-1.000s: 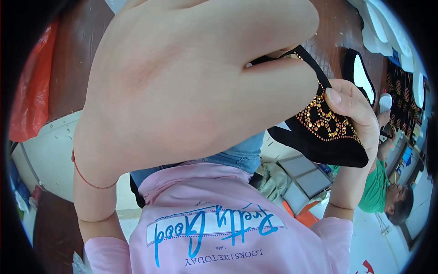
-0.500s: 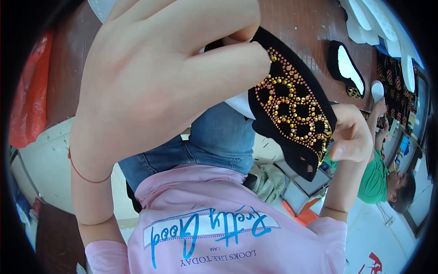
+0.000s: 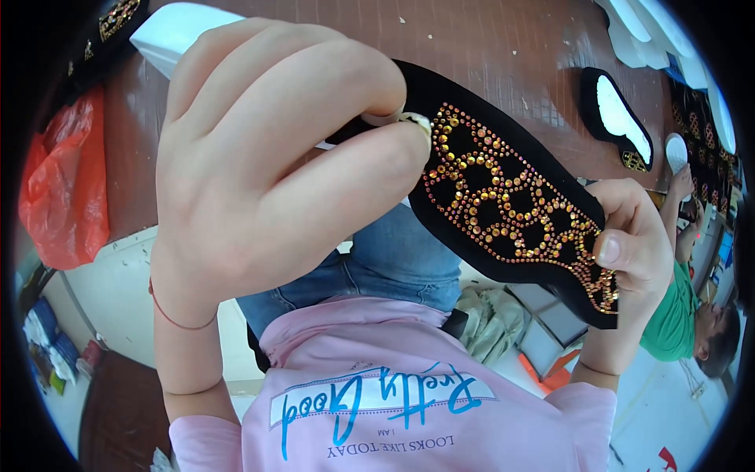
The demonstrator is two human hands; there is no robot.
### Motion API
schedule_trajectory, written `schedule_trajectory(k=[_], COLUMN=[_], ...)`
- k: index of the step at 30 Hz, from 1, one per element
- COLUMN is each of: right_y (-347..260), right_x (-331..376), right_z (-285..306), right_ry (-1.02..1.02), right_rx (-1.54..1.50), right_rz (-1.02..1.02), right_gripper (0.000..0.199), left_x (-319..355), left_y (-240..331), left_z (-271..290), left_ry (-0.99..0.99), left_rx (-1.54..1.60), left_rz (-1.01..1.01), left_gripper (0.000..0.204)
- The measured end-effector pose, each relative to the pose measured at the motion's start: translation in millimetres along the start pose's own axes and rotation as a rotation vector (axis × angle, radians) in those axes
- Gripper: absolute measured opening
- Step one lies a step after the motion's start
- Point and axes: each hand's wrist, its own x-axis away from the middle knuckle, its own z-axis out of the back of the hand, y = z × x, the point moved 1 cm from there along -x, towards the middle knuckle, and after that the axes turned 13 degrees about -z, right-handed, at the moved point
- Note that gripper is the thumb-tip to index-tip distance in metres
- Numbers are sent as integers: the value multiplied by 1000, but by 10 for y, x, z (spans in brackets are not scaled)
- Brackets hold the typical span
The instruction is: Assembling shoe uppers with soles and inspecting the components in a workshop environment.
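Stretched between my hands is a black shoe upper (image 3: 511, 204) covered with gold and orange rhinestones in rings. My left hand (image 3: 267, 149) is closed on its far left end, thumb and forefinger pinched together. At the near right end, my right hand (image 3: 633, 240) grips the upper with its thumb on the rhinestone face. The upper is held tilted above my lap, rhinestones facing up. A thin white edge shows behind my left fingers; what it belongs to is hidden. Past the left knuckles lies a white smooth piece (image 3: 181, 31), partly covered.
On the brown table (image 3: 503, 47) lie a black upper with a white insole (image 3: 617, 118) and, at top right, white sole-shaped pieces (image 3: 629, 23). A red plastic bag (image 3: 67, 181) hangs over the left edge. A co-worker in green (image 3: 672, 322) is at far right.
The upper has turned so its rhinestone face shows more fully, and its near end has straightened out. My right thumb now lies on the rhinestones. My left fingers have drawn nearer.
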Motion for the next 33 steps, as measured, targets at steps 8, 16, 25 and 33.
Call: schedule_trajectory(k=[8, 16, 25, 33], right_y=[-16, -58, 280, 1093], right_x=[84, 261, 378, 606], right_z=[-46, -181, -247, -255], right_ry=[-112, 198, 616, 404], right_rx=[-300, 596, 1005, 330], right_rz=[-66, 77, 524, 851], right_gripper=[14, 24, 23, 17], left_x=[-94, -346, -971, -1158], left_y=[113, 132, 237, 298], left_z=[111, 467, -144, -354], left_ry=[-54, -88, -492, -644], left_rx=[69, 544, 535, 783], left_rz=[39, 369, 97, 207], left_gripper=[14, 33, 30, 18])
